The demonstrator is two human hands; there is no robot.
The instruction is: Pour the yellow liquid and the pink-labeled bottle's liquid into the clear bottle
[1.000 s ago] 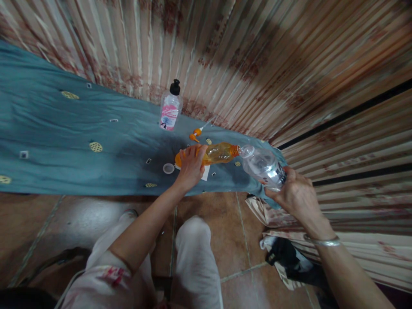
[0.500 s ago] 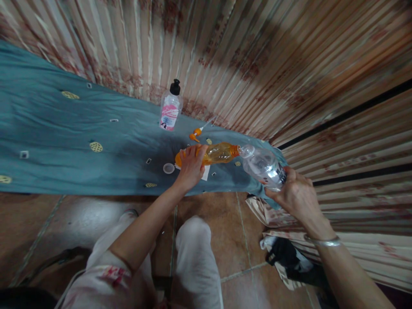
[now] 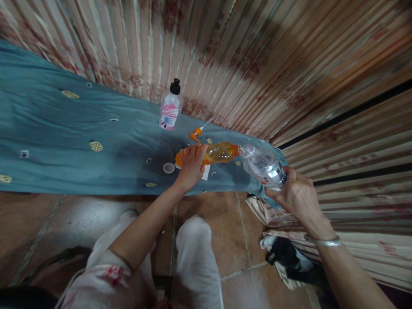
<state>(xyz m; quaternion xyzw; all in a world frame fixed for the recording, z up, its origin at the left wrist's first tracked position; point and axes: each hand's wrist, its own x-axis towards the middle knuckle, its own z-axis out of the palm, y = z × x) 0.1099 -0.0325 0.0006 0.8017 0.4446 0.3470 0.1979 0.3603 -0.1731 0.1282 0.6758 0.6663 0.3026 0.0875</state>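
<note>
My left hand is closed around an orange see-through bottle, which is tilted with its open neck toward the right. My right hand grips a clear plastic bottle near its base, and that bottle's mouth meets the orange bottle's neck. Whether any liquid passes between them I cannot tell. Just behind the orange bottle lies an orange pump head with a thin clear tube. A small round white cap rests to the left of my left hand, and a white paper shows partly beneath it.
A clear bottle with a pink label and black top stands at the back of the teal cloth. Pleated curtains hang behind and to the right. Dark and white cloth items lie on the tiled floor at lower right.
</note>
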